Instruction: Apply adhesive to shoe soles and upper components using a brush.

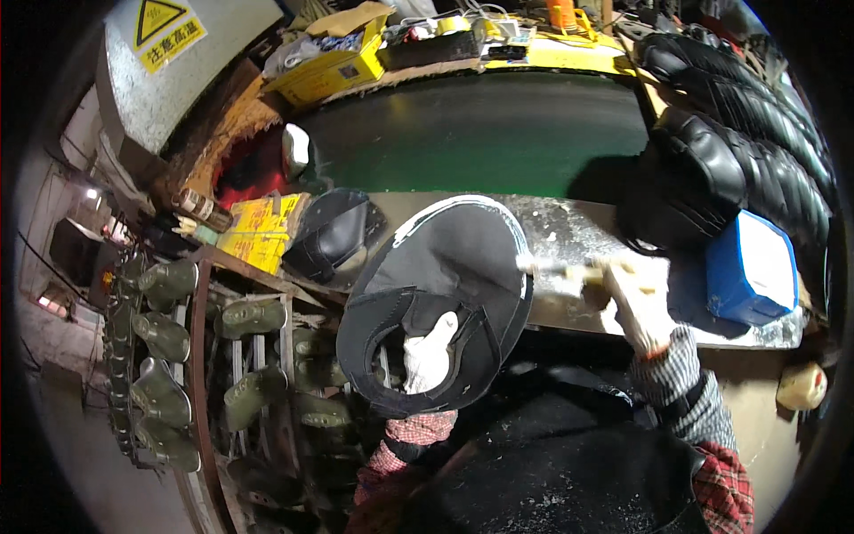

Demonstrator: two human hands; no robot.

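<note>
Steady support, even brushing

Support the black upper [454,240] firmly over the left hand [429,356], placed inside; finger grip partly hidden, not possible to judge. Draw the brush [580,271], gripped in the right hand [636,298] well apart, lightly along the white-coated rim [498,204]. Left of the left hand, beware of green lasts [165,338]; between both hands, use the room above the metal bench [574,307]; right of the right hand, avoid the blue container [734,276].
</note>
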